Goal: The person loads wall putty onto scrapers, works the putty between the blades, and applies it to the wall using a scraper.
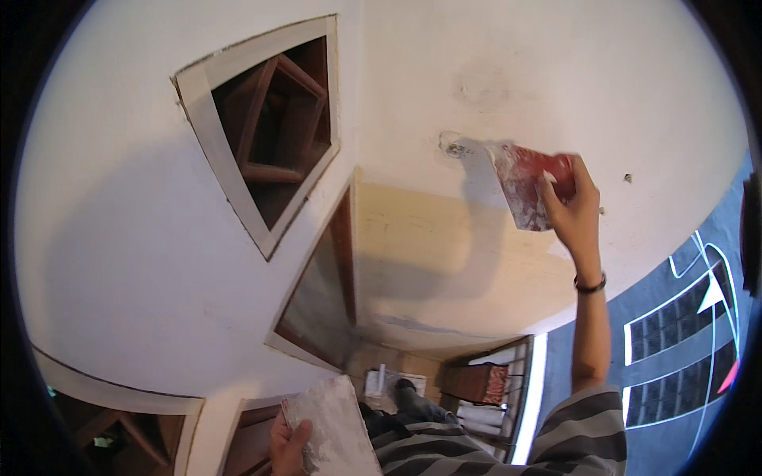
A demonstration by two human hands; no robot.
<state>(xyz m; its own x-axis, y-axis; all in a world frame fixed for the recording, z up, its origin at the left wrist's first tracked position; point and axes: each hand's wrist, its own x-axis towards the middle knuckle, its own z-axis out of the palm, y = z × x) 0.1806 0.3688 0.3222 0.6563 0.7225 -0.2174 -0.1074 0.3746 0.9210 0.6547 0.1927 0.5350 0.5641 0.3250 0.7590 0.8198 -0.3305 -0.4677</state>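
Note:
My right hand (578, 210) is raised at the pale wall, fingers and thumb closed on a red putty spreader (528, 186) smeared with white filler. The spreader's left edge is close to a rough, chipped hole (454, 147) in the wall; I cannot tell whether it touches the surface. A faint grey smudged patch (482, 86) shows above the hole. Low at the front, my left hand (287, 446) grips a flat board (332, 420) coated with whitish filler. The arm's shadow falls across the wall's yellowish lower band (413, 226).
A light-framed opening (270, 44) sits in the left wall, with a doorway's dark edge (347, 246) below it. More framed panels lie at lower left. A rack (480, 381) with rolled items stands below right. Small holes (627, 178) mark the wall; a blue-grey surface (591, 349) borders it.

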